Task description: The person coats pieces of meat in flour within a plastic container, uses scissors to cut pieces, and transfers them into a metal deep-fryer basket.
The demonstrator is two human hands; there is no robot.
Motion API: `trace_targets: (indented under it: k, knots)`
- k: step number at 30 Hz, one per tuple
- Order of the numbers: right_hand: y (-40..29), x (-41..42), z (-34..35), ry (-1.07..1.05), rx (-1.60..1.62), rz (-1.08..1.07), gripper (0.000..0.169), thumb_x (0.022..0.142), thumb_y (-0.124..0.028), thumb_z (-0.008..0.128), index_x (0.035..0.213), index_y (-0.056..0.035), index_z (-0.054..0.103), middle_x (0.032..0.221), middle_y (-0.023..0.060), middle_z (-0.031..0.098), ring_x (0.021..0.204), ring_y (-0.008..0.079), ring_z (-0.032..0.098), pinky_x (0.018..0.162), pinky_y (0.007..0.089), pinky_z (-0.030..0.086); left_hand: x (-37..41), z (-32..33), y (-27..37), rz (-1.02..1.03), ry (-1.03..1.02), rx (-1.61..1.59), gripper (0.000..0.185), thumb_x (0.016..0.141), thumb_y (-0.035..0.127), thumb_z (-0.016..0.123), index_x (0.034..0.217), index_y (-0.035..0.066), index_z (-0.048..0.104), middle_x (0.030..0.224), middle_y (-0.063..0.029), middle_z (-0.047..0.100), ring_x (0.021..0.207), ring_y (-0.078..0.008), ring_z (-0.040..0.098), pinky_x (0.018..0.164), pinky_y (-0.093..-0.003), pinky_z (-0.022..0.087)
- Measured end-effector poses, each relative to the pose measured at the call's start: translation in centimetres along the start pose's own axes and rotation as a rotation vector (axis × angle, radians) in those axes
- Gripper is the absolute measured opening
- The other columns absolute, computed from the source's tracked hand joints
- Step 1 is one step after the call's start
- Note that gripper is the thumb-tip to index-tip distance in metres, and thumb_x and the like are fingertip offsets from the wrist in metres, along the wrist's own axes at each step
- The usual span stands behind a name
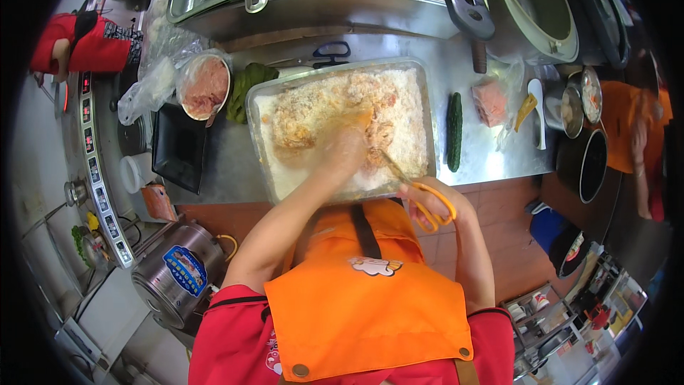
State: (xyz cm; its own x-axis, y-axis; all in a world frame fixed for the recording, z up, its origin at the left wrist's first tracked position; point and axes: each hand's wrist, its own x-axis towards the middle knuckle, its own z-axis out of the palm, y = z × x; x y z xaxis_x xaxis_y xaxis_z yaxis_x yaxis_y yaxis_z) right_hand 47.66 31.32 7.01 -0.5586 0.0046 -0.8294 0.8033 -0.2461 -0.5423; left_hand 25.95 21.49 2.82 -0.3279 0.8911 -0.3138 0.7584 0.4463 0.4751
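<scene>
A rectangular tray of white flour lies before me, with lumpy flour-coated pieces of food in it. My left hand reaches into the tray and is blurred; its fingers are among the coated pieces, and what they hold cannot be made out. My right hand is at the tray's near right corner, on the orange handles of a pair of scissors. The blades point into the tray, their tips beside a coated piece.
Right of the tray lie a cucumber, bagged pink meat and a white spatula. Left are a bowl of raw meat, green leaves and a black tray. Metal containers stand behind. Other people work at both sides.
</scene>
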Motion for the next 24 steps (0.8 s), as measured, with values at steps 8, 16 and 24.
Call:
trace_targets:
  k: [8,16,24]
  knots:
    - [0.6,-1.1,0.3,0.172,-0.070,0.078,0.048,0.096,-0.048,0.054,0.086,-0.0007,0.060,0.061,0.0092,0.061,0.048,0.0147,0.057,0.046,0.0287,0.045,-4.2,-1.6,-1.4,-0.020,0.040,-0.268,0.062,0.076,0.001,0.061,0.137,0.000,0.050,0.131,-0.0265,0.056,0.094,-0.0343,0.065,0.089,-0.0457,0.050]
    - [-2.0,4.0,1.0,0.293,0.154,-0.090,0.044,0.098,-0.041,0.054,0.101,0.0017,0.062,0.062,0.0082,0.060,0.048,0.0139,0.055,0.045,0.0263,0.044,-2.9,0.0,1.6,-0.078,0.044,-0.141,0.052,0.078,0.011,0.065,0.128,0.001,0.053,0.104,-0.0234,0.066,0.100,-0.0381,0.064,0.086,-0.0475,0.050]
    - [0.9,-0.1,0.6,0.426,0.084,0.075,0.045,0.099,-0.040,0.051,0.098,0.0032,0.061,0.059,0.0092,0.060,0.046,0.0149,0.055,0.044,0.0281,0.044,-3.5,0.6,2.4,-0.185,-0.095,-0.438,0.066,0.079,0.012,0.067,0.138,-0.003,0.043,0.126,-0.0278,0.056,0.117,-0.0404,0.057,0.098,-0.0449,0.046]
